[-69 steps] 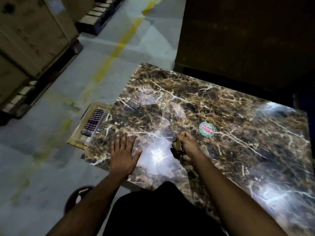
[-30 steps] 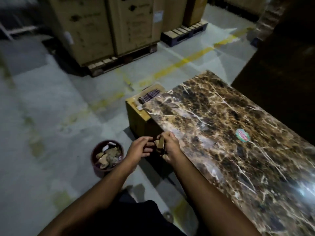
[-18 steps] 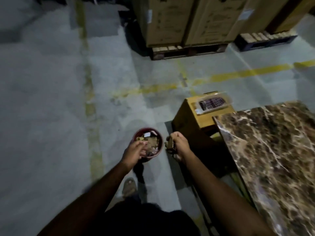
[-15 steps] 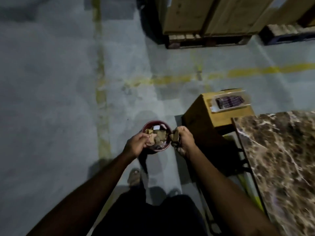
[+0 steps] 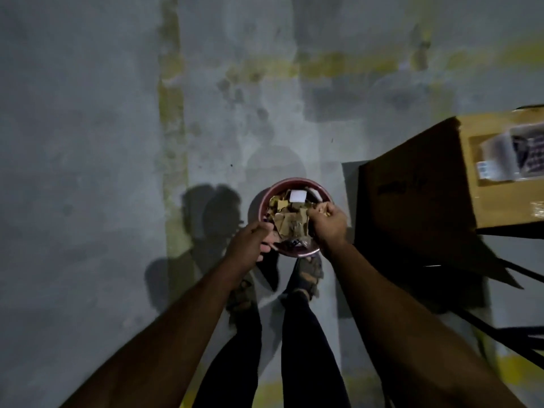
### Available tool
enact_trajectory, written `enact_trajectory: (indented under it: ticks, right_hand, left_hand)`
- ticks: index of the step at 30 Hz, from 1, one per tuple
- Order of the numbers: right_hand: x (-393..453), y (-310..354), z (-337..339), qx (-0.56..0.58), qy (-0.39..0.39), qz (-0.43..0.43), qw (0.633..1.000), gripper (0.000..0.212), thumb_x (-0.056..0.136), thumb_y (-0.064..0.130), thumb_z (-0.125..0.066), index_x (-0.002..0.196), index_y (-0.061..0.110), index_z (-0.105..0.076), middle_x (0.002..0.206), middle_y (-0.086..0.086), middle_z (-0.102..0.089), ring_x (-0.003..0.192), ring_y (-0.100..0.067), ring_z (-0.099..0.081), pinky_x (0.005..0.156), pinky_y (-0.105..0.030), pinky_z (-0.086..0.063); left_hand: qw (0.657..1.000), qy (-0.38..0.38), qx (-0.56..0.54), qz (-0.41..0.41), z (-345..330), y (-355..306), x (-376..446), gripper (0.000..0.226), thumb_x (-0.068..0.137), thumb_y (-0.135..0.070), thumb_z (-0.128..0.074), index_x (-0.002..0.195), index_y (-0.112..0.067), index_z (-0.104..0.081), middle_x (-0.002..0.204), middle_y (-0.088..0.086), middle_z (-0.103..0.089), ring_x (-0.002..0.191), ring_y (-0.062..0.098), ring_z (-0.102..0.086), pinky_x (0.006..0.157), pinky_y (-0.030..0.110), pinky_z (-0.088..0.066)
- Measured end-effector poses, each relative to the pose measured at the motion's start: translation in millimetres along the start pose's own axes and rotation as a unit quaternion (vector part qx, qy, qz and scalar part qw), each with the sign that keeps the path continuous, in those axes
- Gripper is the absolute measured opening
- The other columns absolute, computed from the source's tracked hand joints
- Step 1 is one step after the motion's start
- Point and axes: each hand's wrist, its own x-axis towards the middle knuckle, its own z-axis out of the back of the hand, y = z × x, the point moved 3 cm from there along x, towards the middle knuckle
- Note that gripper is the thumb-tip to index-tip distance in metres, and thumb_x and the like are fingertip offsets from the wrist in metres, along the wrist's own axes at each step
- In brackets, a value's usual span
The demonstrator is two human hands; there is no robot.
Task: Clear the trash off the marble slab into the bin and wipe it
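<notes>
Both arms are stretched down toward the bin [image 5: 259, 201], a round dark-red tub on the floor [image 5: 88, 142] just ahead of the person's feet. The right hand [image 5: 328, 223] is held over the bin's right rim, fingers curled round tan scraps [image 5: 319, 208]. The left hand [image 5: 250, 242] is at the near-left rim, fingers bent — whether anything is held cannot be told. The bin is filled with torn cardboard pieces [image 5: 287, 223] and a white square. The floor is grey concrete with worn yellow lines; a cardboard box [image 5: 412, 195] stands right of the bin.

Head camera looks steeply down, near the hands; single view.
</notes>
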Motion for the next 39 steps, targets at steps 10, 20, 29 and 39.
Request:
enact_trajectory:
  ticks: [10,20,29,39]
  right_hand:
    - [137,-90,-76,-0.393,0.116,0.294,0.863,0.024,0.093,0.030,-0.060,0.114,0.024,-0.052,0.118,-0.007,-0.055,0.102,-0.025,-0.056,0.084,-0.046,-0.055]
    - [145,-113,-57,-0.488,0.163,0.354,0.781,0.080,0.089,0.069,-0.052,0.154,0.029,-0.028,0.165,-0.012,-0.016,0.151,-0.036,-0.014,0.114,-0.057,-0.022]
    - [198,-155,-74,-0.616,0.222,0.360,0.665,0.098,0.084,0.077,-0.004,0.160,0.017,0.008,0.169,-0.014,0.009,0.156,-0.035,0.008,0.121,-0.063,-0.007]
    - [238,-180,-95,-0.660,0.256,0.325,0.627,0.095,0.091,0.077,-0.016,0.159,0.019,0.016,0.167,-0.011,0.021,0.155,-0.031,0.013,0.121,-0.059,0.007]
  left_hand:
    - [0.971,-0.050,0.209,-0.110,-36,79,130,0.037,0.098,-0.027,-0.060,0.133,-0.016,-0.058,0.121,0.003,-0.064,0.110,0.019,-0.060,0.092,0.031,-0.045]
    - [0.887,-0.103,0.410,-0.186,-46,86,159,0.058,0.089,-0.028,-0.060,0.143,-0.010,-0.048,0.142,0.015,-0.052,0.126,0.035,-0.047,0.105,0.048,-0.042]
    - [0.822,-0.016,0.542,-0.175,-99,101,253,0.079,0.103,-0.042,-0.043,0.161,-0.013,0.001,0.169,0.010,0.010,0.156,0.026,0.010,0.125,0.042,-0.004]
    - [0.801,0.021,0.577,-0.160,-98,128,299,0.076,0.105,-0.049,-0.033,0.160,-0.019,0.009,0.169,0.006,0.013,0.155,0.023,0.012,0.126,0.044,-0.001]
